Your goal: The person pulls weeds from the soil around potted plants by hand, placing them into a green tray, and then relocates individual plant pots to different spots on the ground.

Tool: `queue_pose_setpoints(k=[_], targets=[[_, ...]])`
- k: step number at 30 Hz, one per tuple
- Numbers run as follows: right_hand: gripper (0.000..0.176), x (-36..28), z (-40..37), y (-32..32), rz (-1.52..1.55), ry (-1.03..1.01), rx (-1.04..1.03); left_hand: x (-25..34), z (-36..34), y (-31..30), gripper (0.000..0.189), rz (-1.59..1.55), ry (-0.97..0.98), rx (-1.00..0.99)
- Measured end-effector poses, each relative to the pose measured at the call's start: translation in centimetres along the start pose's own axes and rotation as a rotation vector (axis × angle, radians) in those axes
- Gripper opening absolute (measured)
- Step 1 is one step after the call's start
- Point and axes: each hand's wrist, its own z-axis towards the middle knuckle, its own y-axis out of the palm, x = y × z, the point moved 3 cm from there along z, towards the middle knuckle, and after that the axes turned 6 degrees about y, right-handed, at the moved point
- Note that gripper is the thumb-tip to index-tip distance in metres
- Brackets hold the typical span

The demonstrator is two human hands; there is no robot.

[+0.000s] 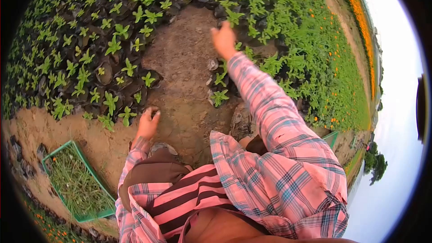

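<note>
My right hand reaches forward over the bare soil strip, beside a potted seedling in a dark bag. Its fingers are bent, and whether they hold anything is too small to tell. Low at the left edge of the strip is my left hand, its fingers curled close together near a seedling. What may be between those fingers cannot be made out. Rows of young green plants in black bags stand left of the strip, and more plants stand to its right.
A green crate of cut grass and weeds rests on the soil at the lower left. Beyond the right-hand plants runs a dirt path beside a band of orange flowers. My feet are at the strip's near end.
</note>
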Motion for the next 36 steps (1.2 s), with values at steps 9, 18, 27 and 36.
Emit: queue_pose_setpoints(k=[9, 18, 27, 36], targets=[[0.021, -0.6, 1.9, 1.5, 0.019, -0.150, -0.239, -0.2, -0.3, 0.2, 0.033, 0.115, 0.039, -0.031], [0.028, -9.5, -9.9, 5.0, 0.140, -0.635, -0.960, 0.2, 0.1, 0.7, 0.033, 0.096, -0.040, -0.033], [0.035, -2.7, 5.9, -4.3, -0.161, -0.573, -0.643, 9.2, 2.9, -3.7, 0.045, 0.137, -0.112, -0.596], [0.045, 0.5, 9.8, 2.8, -0.206, -0.233, -0.153, 10.8, 9.8, 1.4, 0.047, 0.461, 0.097, -0.685]])
